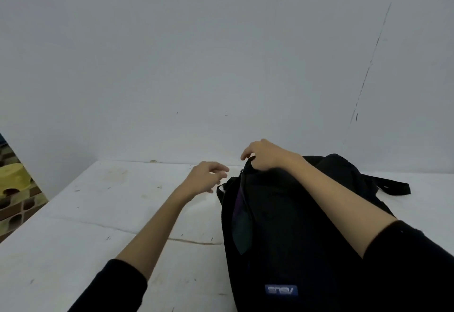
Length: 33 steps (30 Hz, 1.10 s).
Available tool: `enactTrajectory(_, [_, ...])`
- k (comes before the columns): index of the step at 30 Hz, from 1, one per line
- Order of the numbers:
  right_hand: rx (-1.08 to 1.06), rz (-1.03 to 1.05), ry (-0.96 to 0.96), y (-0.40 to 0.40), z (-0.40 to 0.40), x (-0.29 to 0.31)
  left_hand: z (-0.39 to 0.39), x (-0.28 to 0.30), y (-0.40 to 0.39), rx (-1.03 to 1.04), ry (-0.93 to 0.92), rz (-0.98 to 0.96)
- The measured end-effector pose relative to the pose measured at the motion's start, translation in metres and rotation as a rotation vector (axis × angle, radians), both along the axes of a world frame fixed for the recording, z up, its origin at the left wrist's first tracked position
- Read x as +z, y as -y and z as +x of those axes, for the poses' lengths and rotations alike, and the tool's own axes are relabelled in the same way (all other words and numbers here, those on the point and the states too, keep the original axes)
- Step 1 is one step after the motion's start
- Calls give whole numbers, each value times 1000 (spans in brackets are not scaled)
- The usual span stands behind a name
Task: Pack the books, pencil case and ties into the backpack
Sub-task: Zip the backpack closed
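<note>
A black backpack [290, 225] with a blue logo patch lies on the white table [86, 225], its top end pointing away from me. My right hand [264, 155] pinches the fabric at the bag's top edge and lifts it. A slit along the bag's left side shows purple and dark green inside. My left hand [206, 176] hovers just left of the bag's top with loosely spread fingers, holding nothing. No books, pencil case or ties are in view outside the bag.
A black strap [393, 186] trails from the backpack to the right. A grey wall stands right behind the table. Beyond the table's left edge sit yellow and brown objects [14, 189].
</note>
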State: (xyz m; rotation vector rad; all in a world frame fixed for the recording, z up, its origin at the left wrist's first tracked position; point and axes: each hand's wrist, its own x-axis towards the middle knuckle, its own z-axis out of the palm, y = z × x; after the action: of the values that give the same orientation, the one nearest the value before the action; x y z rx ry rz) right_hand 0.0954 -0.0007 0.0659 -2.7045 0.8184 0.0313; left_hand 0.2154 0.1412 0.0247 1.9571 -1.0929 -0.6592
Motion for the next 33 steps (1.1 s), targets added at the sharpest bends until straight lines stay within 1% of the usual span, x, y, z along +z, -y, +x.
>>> enactTrajectory(3, [26,-47,-182,15,15,-15,-4,-10,30,-63,-20,2])
enactTrajectory(5, [64,-89,-224,22,18,-19,-6,-19,44,-87,-47,23])
enactTrajectory(8, [105,-66,-165,32,13,-21,-5,-28,53,-24,-77,-32])
enactTrajectory(9, [111,-52,-133,35,12,-21,-5,-30,55,-7,-60,-59])
enactTrajectory(13, [111,-96,-71,38,12,-24,-4,-35,52,1,189,-160])
enactTrajectory(16, [107,-194,-31,38,13,-25,-6,-35,50,1,252,-192])
enactTrajectory(20, [69,-270,-6,37,11,-24,-9,-29,44,63,324,-245])
enactTrajectory(24, [25,-320,-4,38,11,-18,-18,-20,13,-43,508,-276])
enactTrajectory(26, [-3,-353,-9,36,12,-15,-28,-14,-13,-111,538,-279])
enactTrajectory(29, [-49,-406,-7,32,13,-12,-43,-10,-48,-222,529,-285])
enactTrajectory(31, [-21,-373,-4,21,12,-7,-48,-11,-60,-239,516,-275])
enactTrajectory(33, [111,-224,-54,-1,9,-1,-49,-10,-65,-217,516,-263])
